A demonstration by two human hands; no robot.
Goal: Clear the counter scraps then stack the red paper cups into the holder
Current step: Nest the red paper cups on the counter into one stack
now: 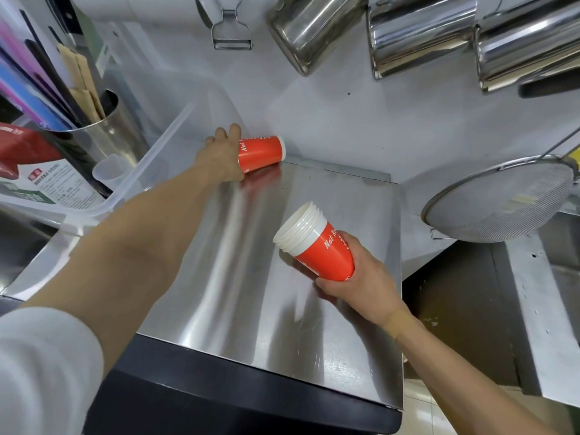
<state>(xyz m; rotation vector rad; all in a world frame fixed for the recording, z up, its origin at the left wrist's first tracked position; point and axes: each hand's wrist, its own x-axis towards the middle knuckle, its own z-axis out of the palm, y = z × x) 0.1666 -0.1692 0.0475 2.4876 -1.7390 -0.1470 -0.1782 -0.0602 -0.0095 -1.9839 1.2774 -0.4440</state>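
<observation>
Stainless steel fills most of the view: a brushed steel tabletop under a white wall hung with shiny steel jugs, a round mesh strainer off to the right, and a clear plastic bin at the left beside a steel canister of wrapped straws.

At the back edge of the tabletop a single red paper cup with white lettering lies on its side, white rim pointing right. The left hand reaches out at full stretch and curls its fingers round the base end of that cup. The right hand, nearer the front right, grips a nested stack of red paper cups with white rims round the base, tilted so the open mouths face up and to the left. No holder can be picked out for certain, and no scraps show on the steel.

The lying cup looks like the last one to join the stack. Risks from here: a grip only at the narrow base of a thin cup on slick steel may let it roll or slip away toward the wall, and a hard squeeze could crush the paper wall so it will not nest. Pushing it in crooked could jam the rims or tip the tilted stack out of the right hand.
</observation>
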